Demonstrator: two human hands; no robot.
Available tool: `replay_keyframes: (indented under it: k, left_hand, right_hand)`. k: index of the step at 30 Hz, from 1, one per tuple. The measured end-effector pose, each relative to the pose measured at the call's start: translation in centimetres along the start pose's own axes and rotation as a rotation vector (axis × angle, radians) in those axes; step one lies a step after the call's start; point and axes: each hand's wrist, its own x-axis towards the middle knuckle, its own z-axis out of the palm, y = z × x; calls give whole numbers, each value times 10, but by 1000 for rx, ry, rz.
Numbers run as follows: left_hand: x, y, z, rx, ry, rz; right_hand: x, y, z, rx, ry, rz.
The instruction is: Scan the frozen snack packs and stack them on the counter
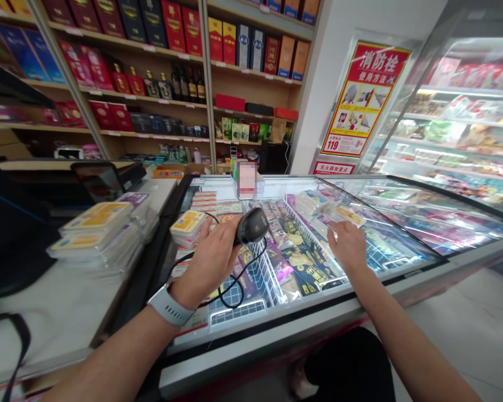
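My left hand [218,245], with a light-blue watch band [171,304] at the wrist, is closed around a black barcode scanner [254,225]. The scanner's black cord [235,305] loops below it over the glass. Just left of that hand is a clear pack with a yellow label [188,223]. My right hand [349,245] has its fingers bent onto a clear plastic pack with a purple label [327,221], partly hidden by the fingers. Beside it lie a pack with an orange-yellow label [350,214] and a small stack of clear packs [312,202].
A glass-topped chest freezer [251,349] with bagged goods inside spans the front. On the left counter [88,298] sit stacked yellow-labelled packs [96,223]. A small stand [247,181] is at the freezer's far edge. Bottle shelves [151,95] stand behind.
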Motion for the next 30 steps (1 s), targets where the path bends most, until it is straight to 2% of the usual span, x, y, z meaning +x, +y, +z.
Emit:
replay_keyframes:
  k: [8, 15, 24, 30]
  left_hand:
    - [1, 3, -5, -27, 16, -9]
    - [1, 3, -6, -35, 37, -21]
    - [1, 4, -8, -32, 40, -26]
    - [0, 3, -7, -34, 42, -28]
  right_hand:
    - [2, -4, 0, 79, 123, -112]
    - [6, -9, 2, 124, 152, -214]
    - [14, -21, 6, 217, 107, -275]
    - [34, -46, 8, 354, 28, -334]
